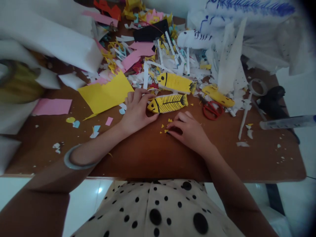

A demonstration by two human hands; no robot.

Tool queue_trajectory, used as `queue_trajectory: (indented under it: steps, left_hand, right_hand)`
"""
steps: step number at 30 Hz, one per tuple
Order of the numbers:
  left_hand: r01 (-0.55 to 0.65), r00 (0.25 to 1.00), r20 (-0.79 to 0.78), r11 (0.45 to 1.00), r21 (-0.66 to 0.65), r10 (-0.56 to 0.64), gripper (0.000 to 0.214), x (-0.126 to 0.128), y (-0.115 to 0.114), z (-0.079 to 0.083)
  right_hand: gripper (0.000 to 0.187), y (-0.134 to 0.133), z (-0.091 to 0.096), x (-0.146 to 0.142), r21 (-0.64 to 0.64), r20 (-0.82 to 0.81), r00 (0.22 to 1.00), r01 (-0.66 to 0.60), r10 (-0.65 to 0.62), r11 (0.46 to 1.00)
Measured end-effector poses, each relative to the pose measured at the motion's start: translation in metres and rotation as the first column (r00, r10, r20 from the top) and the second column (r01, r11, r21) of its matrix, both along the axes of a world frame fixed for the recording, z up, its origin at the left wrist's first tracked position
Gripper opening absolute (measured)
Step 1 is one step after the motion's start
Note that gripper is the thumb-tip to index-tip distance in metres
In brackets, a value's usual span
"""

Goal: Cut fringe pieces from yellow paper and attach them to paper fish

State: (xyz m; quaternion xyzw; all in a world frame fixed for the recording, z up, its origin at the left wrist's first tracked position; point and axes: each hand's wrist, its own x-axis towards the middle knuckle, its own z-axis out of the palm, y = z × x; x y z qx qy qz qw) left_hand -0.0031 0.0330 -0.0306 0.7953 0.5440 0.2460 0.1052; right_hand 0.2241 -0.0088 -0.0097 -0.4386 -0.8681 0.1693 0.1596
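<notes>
My left hand point(136, 110) rests on the brown table point(148, 158), fingers curled, its thumb touching the head end of a yellow paper fish point(168, 103) with black drawn bones. My right hand point(189, 130) lies just below that fish, fingers bent down onto tiny yellow paper scraps point(164, 126); what it pinches is hidden. A second yellow paper fish point(175, 82) lies behind the first, and a third yellow shape point(217, 94) sits to the right.
Red-handled scissors point(211, 109) lie right of the fish. A torn yellow sheet point(106, 93), pink paper point(52, 106), white paper heaps point(49, 36), markers point(172, 49), a tape roll point(258, 87) and a black glue gun point(271, 98) crowd the table's back.
</notes>
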Motion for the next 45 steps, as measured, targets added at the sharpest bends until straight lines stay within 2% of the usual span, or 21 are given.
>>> queue_trajectory:
  steps: [6, 9, 12, 14, 17, 19, 22, 26, 33, 37, 42, 45]
  left_hand:
    - [0.029, 1.000, 0.006, 0.997, 0.075, -0.029, 0.067, 0.000, -0.004, 0.002]
    - [0.054, 0.997, 0.052, 0.990, 0.130, -0.061, 0.058, -0.001, -0.006, 0.003]
    - [0.143, 0.982, 0.099, 0.973, 0.180, -0.162, 0.042, -0.003, -0.008, 0.004]
    - [0.259, 0.957, 0.084, 0.946, 0.195, -0.279, 0.028, -0.004, -0.008, 0.004]
    - [0.413, 0.906, 0.010, 0.886, 0.211, -0.424, 0.016, -0.004, -0.008, 0.004]
    - [0.461, 0.883, -0.022, 0.855, 0.237, -0.469, 0.015, -0.003, -0.008, 0.004]
    - [0.501, 0.857, -0.021, 0.821, 0.274, -0.515, 0.016, -0.001, -0.007, 0.002]
    - [0.517, 0.847, -0.023, 0.811, 0.273, -0.531, 0.013, 0.002, -0.009, 0.000]
    - [0.509, 0.856, -0.003, 0.840, 0.187, -0.518, 0.007, 0.007, -0.014, 0.000]
    - [0.467, 0.871, 0.093, 0.871, 0.152, -0.483, 0.006, 0.008, -0.015, 0.003]
    - [0.411, 0.879, 0.225, 0.907, 0.094, -0.421, 0.005, 0.009, -0.019, 0.009]
    - [0.415, 0.869, 0.264, 0.907, 0.071, -0.419, 0.005, 0.009, -0.021, 0.011]
  right_hand:
    - [0.011, 0.000, 0.003, -0.001, 0.062, 0.067, 0.996, -0.061, 0.057, 0.996]
    - [0.012, -0.002, 0.002, -0.003, 0.116, 0.110, 0.992, -0.075, 0.062, 0.990]
    - [0.014, -0.002, -0.001, -0.005, 0.119, 0.100, 0.993, -0.067, 0.055, 0.991]
    - [0.011, -0.001, -0.002, -0.004, 0.050, 0.011, 1.000, -0.022, 0.021, 0.999]
    - [0.006, 0.002, -0.001, 0.000, -0.122, -0.208, 0.971, 0.091, -0.115, 0.988]
    - [0.005, 0.003, 0.000, 0.003, -0.232, -0.305, 0.926, 0.155, -0.223, 0.960]
    - [0.005, 0.004, 0.002, 0.005, -0.340, -0.339, 0.886, 0.198, -0.316, 0.919]
    - [0.005, 0.003, 0.002, 0.001, -0.345, -0.322, 0.888, 0.212, -0.327, 0.914]
    - [0.005, 0.002, -0.001, -0.006, -0.304, -0.294, 0.902, 0.224, -0.315, 0.926]
    - [0.010, 0.001, 0.000, -0.006, -0.253, -0.328, 0.906, 0.188, -0.267, 0.949]
    - [0.009, -0.001, 0.002, -0.009, -0.113, -0.368, 0.908, 0.171, -0.201, 0.979]
    - [0.006, -0.001, 0.003, -0.011, -0.125, -0.399, 0.889, 0.187, -0.222, 0.974]
